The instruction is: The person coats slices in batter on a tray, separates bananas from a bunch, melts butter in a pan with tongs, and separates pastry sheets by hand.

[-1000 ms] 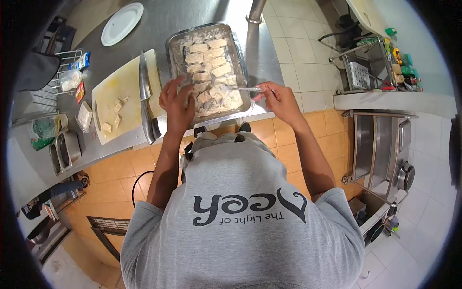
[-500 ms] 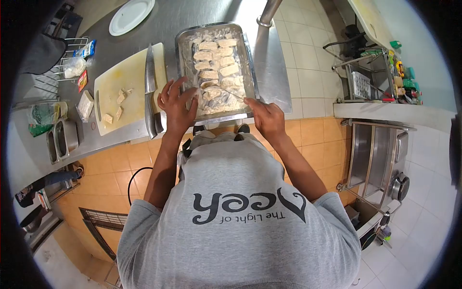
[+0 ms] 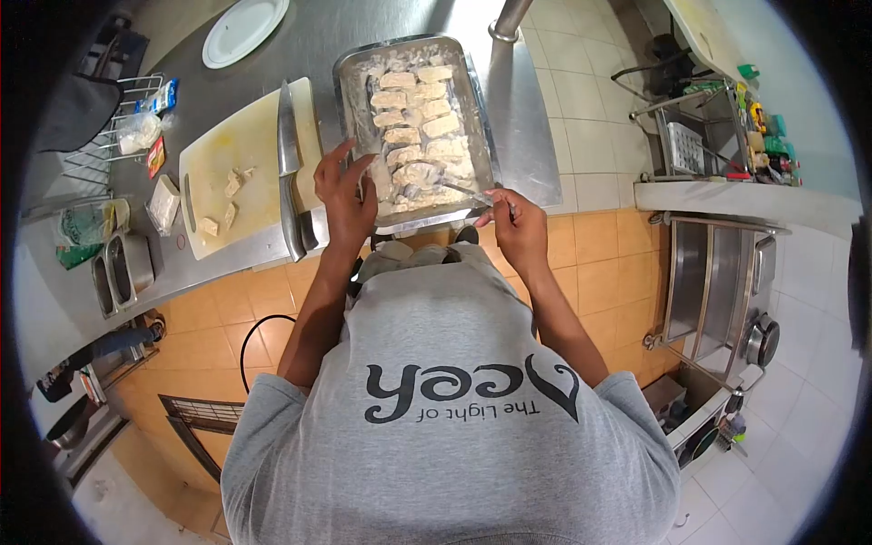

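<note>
A rectangular metal tray (image 3: 484, 145) holds two rows of pale, batter-coated slabs (image 3: 441, 125). Wet batter smears its bottom and sides. My right hand (image 3: 520, 227) is at the tray's near right corner, closed around the handle of a metal spoon (image 3: 465, 191). The spoon points left into the batter by the nearest slabs, which hides its tip. Over the tray's left rim, my left hand (image 3: 347, 195) has its fingers apart and grips nothing. Left of it, a large knife (image 3: 287, 136) lies along the cutting board (image 3: 245, 127), beside small pale scraps (image 3: 232, 184).
A white plate (image 3: 243, 32) sits farther back on the steel table (image 3: 341, 20). A wrapped pale block (image 3: 164, 204) lies left of the board, near a wire rack (image 3: 91, 150) with packets. A steel post (image 3: 509, 20) rises beyond the tray. Someone's leg (image 3: 109, 334) shows at lower left.
The spoon has moved right and nearer me, and my right hand has turned around its handle. My left hand's fingers have drawn together slightly. The view has shifted a little.
</note>
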`<state>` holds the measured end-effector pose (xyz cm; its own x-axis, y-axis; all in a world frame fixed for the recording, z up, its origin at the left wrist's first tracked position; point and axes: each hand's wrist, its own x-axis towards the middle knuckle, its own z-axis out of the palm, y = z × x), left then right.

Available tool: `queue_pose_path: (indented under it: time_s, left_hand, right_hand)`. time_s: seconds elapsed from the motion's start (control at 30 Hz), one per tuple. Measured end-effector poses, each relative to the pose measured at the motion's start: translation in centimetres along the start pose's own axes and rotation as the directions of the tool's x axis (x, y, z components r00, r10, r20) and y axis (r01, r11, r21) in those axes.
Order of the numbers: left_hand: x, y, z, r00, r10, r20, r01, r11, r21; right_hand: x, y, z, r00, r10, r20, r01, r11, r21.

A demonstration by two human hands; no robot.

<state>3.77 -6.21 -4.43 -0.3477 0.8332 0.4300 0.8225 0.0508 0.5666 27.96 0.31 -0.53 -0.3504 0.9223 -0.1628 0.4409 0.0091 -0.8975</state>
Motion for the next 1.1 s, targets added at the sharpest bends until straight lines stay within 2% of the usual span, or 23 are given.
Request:
queue_pose_path:
  time_s: [0.17,0.27,0.37,0.47,0.6,0.67,0.73,0.83,0.93,0.97,1.07,1.1]
  left_hand:
    - [-0.2,0.2,0.4,0.999,0.036,0.03,-0.029,0.98,-0.198]
    - [-0.1,0.0,0.3,0.995,0.056,0.08,-0.039,0.979,-0.201]
    - [0.0,-0.2,0.2,0.988,0.092,0.121,-0.07,0.983,-0.172]
    - [0.1,0.0,0.1,0.986,0.101,0.133,-0.072,0.975,-0.21]
    - [0.5,0.3,-0.4,0.981,0.104,0.163,-0.068,0.975,-0.213]
    - [0.6,0.1,-0.3,0.983,0.096,0.158,-0.059,0.973,-0.224]
    - [0.6,0.1,-0.4,0.981,0.124,0.147,-0.098,0.98,-0.172]
    - [1.2,0.2,-0.7,0.982,0.146,0.122,-0.139,0.989,-0.058]
    - [1.3,0.3,-0.6,0.984,0.119,0.132,-0.131,0.987,0.09]
    - [1.3,0.4,-0.5,0.985,0.102,0.137,-0.122,0.982,0.142]
    - [0.9,-0.3,0.1,0.988,0.06,0.145,-0.083,0.984,0.158]
    - [0.9,-0.2,0.1,0.989,0.056,0.138,-0.078,0.984,0.158]
  right_hand:
    - [-0.8,1.1,2.9,0.993,-0.115,-0.036,0.114,0.993,-0.028]
    - [-1.5,0.4,2.8,0.978,-0.181,-0.107,0.172,0.981,-0.09]
    - [-1.8,0.0,1.4,0.974,-0.113,-0.198,0.091,0.989,-0.115]
    - [-1.6,-0.4,1.2,0.973,-0.074,-0.22,0.036,0.985,-0.171]
    - [-1.5,0.5,2.8,0.968,-0.17,-0.187,0.144,0.979,-0.142]
    - [-2.0,0.1,2.5,0.972,-0.135,-0.191,0.119,0.989,-0.089]
    - [-2.3,0.3,2.2,0.965,-0.089,-0.247,0.103,0.994,0.041]
    - [-2.3,-0.1,0.8,0.967,-0.017,-0.253,0.018,1.0,0.003]
    - [-1.5,0.6,1.8,0.958,-0.138,-0.253,0.136,0.99,-0.026]
    - [-1.2,0.8,2.2,0.965,-0.152,-0.212,0.159,0.987,0.016]
    - [-1.5,1.3,3.0,0.975,-0.196,-0.105,0.193,0.98,-0.035]
    - [-1.8,0.4,2.6,0.981,-0.167,-0.097,0.164,0.986,-0.035]
